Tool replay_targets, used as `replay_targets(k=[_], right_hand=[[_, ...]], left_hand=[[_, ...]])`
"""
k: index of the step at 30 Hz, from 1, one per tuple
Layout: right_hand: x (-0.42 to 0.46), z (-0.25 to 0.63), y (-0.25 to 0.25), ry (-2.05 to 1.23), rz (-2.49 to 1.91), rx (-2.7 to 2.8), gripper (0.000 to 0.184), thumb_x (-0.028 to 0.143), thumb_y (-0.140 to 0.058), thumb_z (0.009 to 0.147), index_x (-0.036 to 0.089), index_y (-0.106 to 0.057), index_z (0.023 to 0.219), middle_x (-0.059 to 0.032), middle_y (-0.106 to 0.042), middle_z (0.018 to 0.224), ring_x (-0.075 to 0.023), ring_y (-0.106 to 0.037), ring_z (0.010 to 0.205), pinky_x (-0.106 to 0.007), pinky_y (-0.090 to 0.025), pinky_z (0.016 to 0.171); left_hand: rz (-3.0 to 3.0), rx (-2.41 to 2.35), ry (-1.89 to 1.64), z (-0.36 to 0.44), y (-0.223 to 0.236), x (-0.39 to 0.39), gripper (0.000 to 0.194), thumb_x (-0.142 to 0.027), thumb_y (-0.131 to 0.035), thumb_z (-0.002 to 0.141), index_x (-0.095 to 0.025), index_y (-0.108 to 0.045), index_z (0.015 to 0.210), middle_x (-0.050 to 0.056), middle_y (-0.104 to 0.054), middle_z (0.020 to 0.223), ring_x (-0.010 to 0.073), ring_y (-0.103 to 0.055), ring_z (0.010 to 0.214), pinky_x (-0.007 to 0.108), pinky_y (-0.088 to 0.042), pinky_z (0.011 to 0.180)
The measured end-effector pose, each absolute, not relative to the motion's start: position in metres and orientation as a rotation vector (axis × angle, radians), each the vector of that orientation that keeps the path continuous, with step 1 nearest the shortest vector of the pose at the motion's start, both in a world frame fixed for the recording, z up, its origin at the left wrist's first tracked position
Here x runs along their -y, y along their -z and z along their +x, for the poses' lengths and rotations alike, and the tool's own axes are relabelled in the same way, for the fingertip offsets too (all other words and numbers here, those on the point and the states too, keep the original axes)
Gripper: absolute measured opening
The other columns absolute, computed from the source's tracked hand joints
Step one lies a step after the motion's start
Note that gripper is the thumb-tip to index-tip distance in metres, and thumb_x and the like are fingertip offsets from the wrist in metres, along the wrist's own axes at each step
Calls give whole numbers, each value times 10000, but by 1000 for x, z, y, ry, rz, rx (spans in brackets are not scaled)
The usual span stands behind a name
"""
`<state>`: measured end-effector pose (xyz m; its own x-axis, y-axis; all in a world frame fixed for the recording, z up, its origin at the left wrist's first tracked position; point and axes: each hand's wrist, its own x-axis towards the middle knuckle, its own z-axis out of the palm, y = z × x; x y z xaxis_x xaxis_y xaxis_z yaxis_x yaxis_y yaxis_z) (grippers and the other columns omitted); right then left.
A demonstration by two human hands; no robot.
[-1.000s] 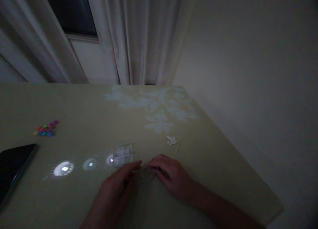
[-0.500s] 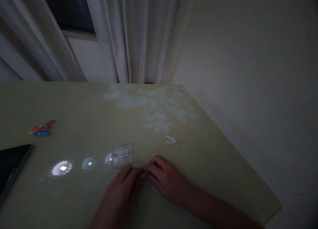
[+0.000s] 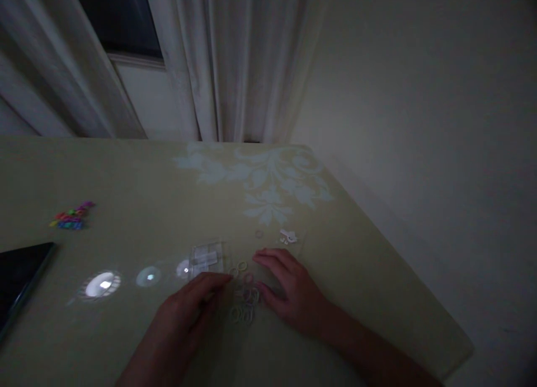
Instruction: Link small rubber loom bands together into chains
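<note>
Several small thin rings (image 3: 236,314), pale and pinkish, lie in a loose cluster on the table between my hands. My left hand (image 3: 191,306) rests at the cluster's left side, fingers stretched forward and thumb apart, with nothing visible in it. Its fingertips are beside the nearest rings and in front of a clear plastic box (image 3: 206,258). On the right, my right hand (image 3: 291,283) is open, thumb and fingers spread, the thumb tip close to the rings. One pinkish ring (image 3: 259,234) lies apart, farther back. Dim light blurs fine detail.
Small white pieces (image 3: 289,237) lie beyond my right hand. Far left are a pile of colourful small pieces (image 3: 72,217) and a dark flat device (image 3: 23,275). Bright light reflections mark the table (image 3: 138,331). Curtains (image 3: 251,62) hang behind; a wall (image 3: 419,124) borders the right.
My hands were together over the rings and have moved apart, uncovering the cluster. My right hand has opened. A pinkish ring now lies farther back on the table.
</note>
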<state>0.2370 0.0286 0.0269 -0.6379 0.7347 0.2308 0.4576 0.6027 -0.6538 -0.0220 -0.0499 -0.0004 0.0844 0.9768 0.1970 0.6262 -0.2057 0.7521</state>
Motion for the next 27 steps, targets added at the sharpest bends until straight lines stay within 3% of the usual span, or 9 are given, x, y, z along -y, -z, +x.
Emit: replay_targets(k=[3,5,8,11,14,19,27], right_hand=[[-31,238,-25,-689,-1077,2500,937,615,-779,881,147,-409,1604,-210,-441,1631,-363,-419,1487,-552,-359,1235],[-31,237,-26,-714,-992,2615,993,680,-765,866,163,-383,1623,-190,-432,1649,-357,-402,1496,-543,-329,1254],[-26,232,-28,-743,-846,2684,718,574,-704,972,208,-494,1553,-126,-550,1559,-293,-483,1414,-461,-385,1224],[-22,224,-26,-689,-841,2645,433,394,-664,1036,163,-628,1400,-129,-657,1366,-265,-572,1258,-406,-491,1121],[-21,218,-19,-585,-813,2587,260,287,-623,1055,128,-708,1242,-133,-698,1179,-262,-619,1108,-390,-560,1000],[-21,215,-13,-619,-772,2459,187,224,-586,1067,128,-738,1118,-118,-709,1049,-235,-657,986,-346,-583,900],[-27,234,-30,-951,-749,2290,259,251,-571,1085,188,-687,1309,-92,-731,1173,-180,-689,1083,-300,-554,972]], left_hand=[[2099,-1678,-922,-20,4,51,385,-304,-647,926,-303,-717,1305,62,-799,1232,288,-785,1058,400,-662,917],[2202,-1684,-893,-14,6,53,531,-310,-728,870,-283,-667,1397,103,-751,1336,334,-736,1174,457,-643,976],[2223,-1585,-840,-4,10,53,595,-244,-734,866,-295,-620,1448,107,-729,1342,311,-716,1199,417,-643,969],[2143,-1536,-830,2,14,50,443,-226,-653,943,-287,-661,1382,82,-767,1153,251,-760,1024,344,-658,863],[2048,-1613,-892,8,15,46,290,-247,-552,1010,-254,-725,1242,80,-762,1031,253,-753,938,373,-645,830],[1948,-1589,-918,14,1,45,236,-229,-515,1011,-261,-748,1039,51,-755,948,231,-736,856,346,-610,776],[1860,-1401,-887,-27,-28,50,362,-216,-487,1000,-345,-730,1235,16,-798,1198,226,-762,1089,335,-612,955]])
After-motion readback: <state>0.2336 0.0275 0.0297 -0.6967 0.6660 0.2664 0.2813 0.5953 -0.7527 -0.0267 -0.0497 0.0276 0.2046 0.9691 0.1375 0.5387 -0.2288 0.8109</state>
